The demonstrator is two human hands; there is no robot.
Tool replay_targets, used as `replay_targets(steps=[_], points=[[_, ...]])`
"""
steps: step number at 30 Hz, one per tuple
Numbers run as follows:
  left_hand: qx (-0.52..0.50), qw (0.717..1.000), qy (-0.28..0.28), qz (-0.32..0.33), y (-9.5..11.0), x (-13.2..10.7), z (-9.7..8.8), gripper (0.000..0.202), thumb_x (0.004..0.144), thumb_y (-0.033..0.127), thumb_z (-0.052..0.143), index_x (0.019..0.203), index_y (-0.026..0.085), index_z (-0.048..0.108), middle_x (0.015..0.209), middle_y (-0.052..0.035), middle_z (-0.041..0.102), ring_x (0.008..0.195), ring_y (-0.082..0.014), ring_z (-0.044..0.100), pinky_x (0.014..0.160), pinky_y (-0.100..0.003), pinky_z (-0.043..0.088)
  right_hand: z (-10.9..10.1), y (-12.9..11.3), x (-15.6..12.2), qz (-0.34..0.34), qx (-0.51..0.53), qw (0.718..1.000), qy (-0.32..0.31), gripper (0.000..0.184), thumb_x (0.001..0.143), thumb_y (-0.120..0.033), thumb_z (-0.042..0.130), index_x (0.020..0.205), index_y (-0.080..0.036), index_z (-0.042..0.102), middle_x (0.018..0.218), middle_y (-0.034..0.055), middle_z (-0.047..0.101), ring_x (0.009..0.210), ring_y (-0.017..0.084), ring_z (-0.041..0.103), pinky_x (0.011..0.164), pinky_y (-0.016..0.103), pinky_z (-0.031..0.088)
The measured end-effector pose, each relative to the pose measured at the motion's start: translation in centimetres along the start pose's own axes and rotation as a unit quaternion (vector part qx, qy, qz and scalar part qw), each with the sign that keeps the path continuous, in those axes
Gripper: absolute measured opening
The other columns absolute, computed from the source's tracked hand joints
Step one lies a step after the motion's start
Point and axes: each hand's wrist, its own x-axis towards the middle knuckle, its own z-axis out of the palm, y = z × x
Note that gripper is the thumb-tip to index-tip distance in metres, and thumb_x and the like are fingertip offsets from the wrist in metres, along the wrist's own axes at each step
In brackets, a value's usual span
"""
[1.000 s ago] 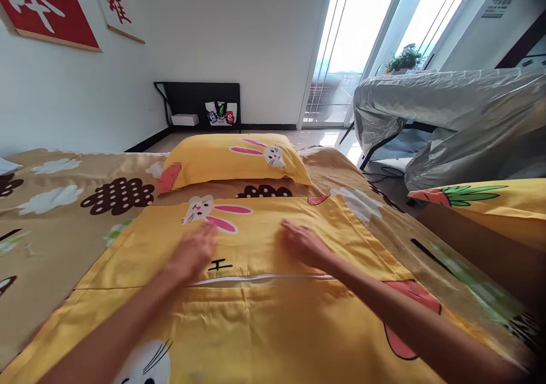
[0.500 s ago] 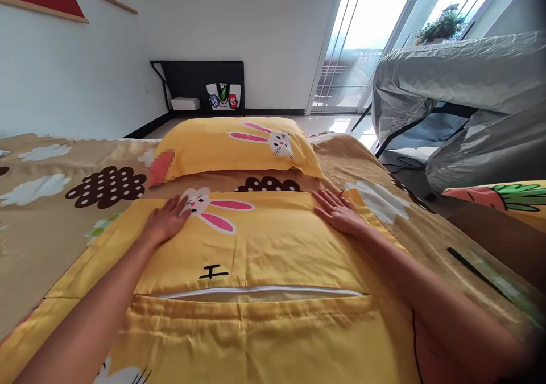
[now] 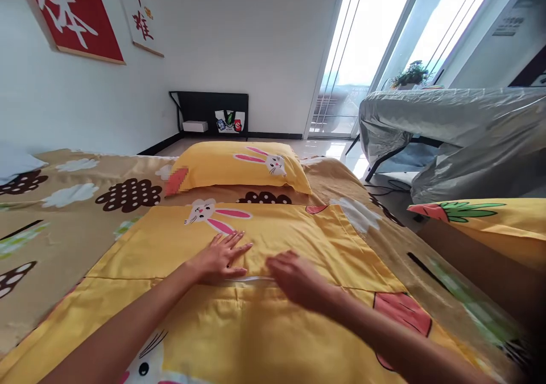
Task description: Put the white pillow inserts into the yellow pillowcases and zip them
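A yellow fabric cover with rabbit and carrot prints lies spread on the bed in front of me. Across it runs a slit with a white zipper, partly hidden by my hands. My left hand rests flat on the fabric, fingers spread, just above the zipper's left part and below a printed rabbit. At the zipper's right part is my right hand, its fingers curled together and slightly blurred; what they pinch, if anything, is hidden.
A stuffed yellow pillow lies beyond the cover on a brown patterned bedsheet. To the right are another yellow carrot-printed cloth and a table under silvery sheeting. A black stand stands by the far wall.
Both hands have come inward and nearer me, from the cover's far corners to the zipper. My right hand's fingers have curled. The view has tilted up somewhat.
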Motion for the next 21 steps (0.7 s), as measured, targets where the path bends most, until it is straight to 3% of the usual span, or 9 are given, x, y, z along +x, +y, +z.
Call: replay_targets(steps=[1, 3, 6, 10, 13, 17, 21], points=[[0.003, 1.0, -0.004, 0.002, 0.2, -0.2, -0.2, 0.078, 0.081, 0.076, 0.033, 0.147, 0.037, 0.023, 0.157, -0.0074, 0.004, 0.145, -0.0305, 0.009, 0.114, -0.056, 0.013, -0.1, -2.7, 0.0, -0.07, -0.003, 0.998, 0.004, 0.017, 0.089, -0.019, 0.044, 0.091, -0.017, 0.062, 0.087, 0.0065, 0.067, 0.084, 0.018, 0.06, 0.082, 0.034, 0.045], [0.014, 1.0, -0.01, 0.007, 0.4, -0.5, -0.5, 0.08, 0.079, 0.075, 0.042, 0.147, 0.037, 0.025, 0.157, -0.0087, 0.007, 0.144, -0.0311, 0.011, 0.114, -0.053, 0.015, 0.3, -7.1, 0.4, -0.122, -0.018, 0.992, 0.029, 0.018, 0.086, -0.026, 0.05, 0.096, -0.014, 0.06, 0.093, 0.0107, 0.065, 0.09, 0.024, 0.057, 0.08, 0.038, 0.046], [0.047, 0.999, 0.008, 0.004, 0.6, -0.7, -0.2, 0.07, 0.084, 0.063, 0.047, 0.146, 0.035, 0.03, 0.156, -0.01, 0.015, 0.143, -0.0308, 0.018, 0.114, -0.051, 0.019, 1.9, -10.0, 1.5, -0.081, -0.01, 0.992, 0.095, 0.034, 0.084, -0.028, 0.051, 0.111, -0.008, 0.055, 0.106, 0.0167, 0.06, 0.098, 0.028, 0.052, 0.082, 0.042, 0.045], [0.068, 0.996, 0.058, 0.005, 0.0, 0.1, 0.6, 0.054, 0.092, 0.054, 0.038, 0.142, 0.034, 0.039, 0.152, -0.0087, 0.029, 0.14, -0.0263, 0.029, 0.112, -0.046, 0.027, 3.8, -9.9, 2.5, -0.047, 0.022, 0.992, 0.114, 0.022, 0.083, -0.022, 0.048, 0.1, -0.013, 0.058, 0.096, 0.0129, 0.059, 0.088, 0.026, 0.049, 0.076, 0.042, 0.044], [0.024, 0.996, 0.078, -0.024, -1.8, 1.4, 0.5, 0.058, 0.089, 0.062, 0.04, 0.141, 0.035, 0.041, 0.152, -0.0051, 0.03, 0.139, -0.0226, 0.031, 0.113, -0.04, 0.027, 4.7, -9.7, 2.5, -0.077, 0.033, 0.99, 0.116, 0.015, 0.081, -0.022, 0.052, 0.091, -0.014, 0.058, 0.085, 0.0092, 0.057, 0.078, 0.022, 0.048, 0.069, 0.037, 0.043], [-0.046, 0.989, 0.093, -0.105, -4.1, 3.0, -0.3, 0.075, 0.077, 0.073, 0.049, 0.14, 0.033, 0.042, 0.152, -0.0067, 0.031, 0.139, -0.0262, 0.032, 0.112, -0.042, 0.025, 6.1, -10.2, 2.2, -0.116, 0.047, 0.981, 0.15, 0.01, 0.081, -0.025, 0.057, 0.085, -0.017, 0.057, 0.079, 0.0047, 0.058, 0.072, 0.018, 0.05, 0.062, 0.032, 0.041], [-0.055, 0.986, 0.098, -0.127, -4.8, 3.8, -0.5, 0.079, 0.075, 0.073, 0.051, 0.14, 0.03, 0.043, 0.151, -0.0086, 0.034, 0.139, -0.0282, 0.032, 0.112, -0.045, 0.024, 6.4, -10.7, 2.3, -0.216, 0.092, 0.966, 0.111, 0.016, 0.084, -0.036, 0.059, 0.081, -0.02, 0.055, 0.077, -0.0008, 0.06, 0.068, 0.013, 0.052, 0.055, 0.025, 0.037]])
